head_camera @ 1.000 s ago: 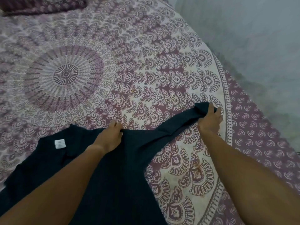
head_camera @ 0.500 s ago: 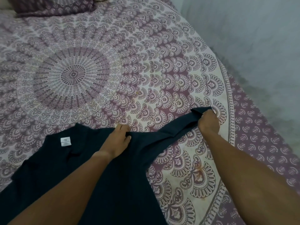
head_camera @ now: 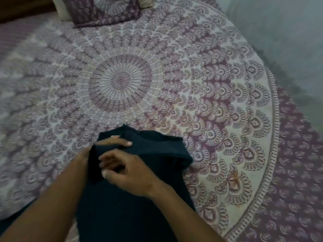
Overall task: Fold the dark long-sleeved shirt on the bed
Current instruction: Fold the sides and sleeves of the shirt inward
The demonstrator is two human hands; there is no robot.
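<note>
The dark long-sleeved shirt (head_camera: 157,151) lies on the bed near me, narrowed into a long strip that runs toward the bottom edge. Its right sleeve is folded across the upper body. My left hand (head_camera: 113,141) rests at the top of the shirt with its fingers curled on the cloth, and a flap of dark fabric (head_camera: 95,165) drapes over its wrist. Just below it, my right hand (head_camera: 132,177) pinches that flap, the end of the sleeve. The lower part of the shirt is hidden under my forearms.
A purple and white mandala bedspread (head_camera: 120,79) covers the whole bed. A matching pillow (head_camera: 104,11) lies at the head, top centre. A pale wall (head_camera: 288,32) runs along the bed's right side.
My right hand has carried the sleeve from the far right across to the left, over the shirt's body, next to my left hand. The view has tilted up toward the pillow.
</note>
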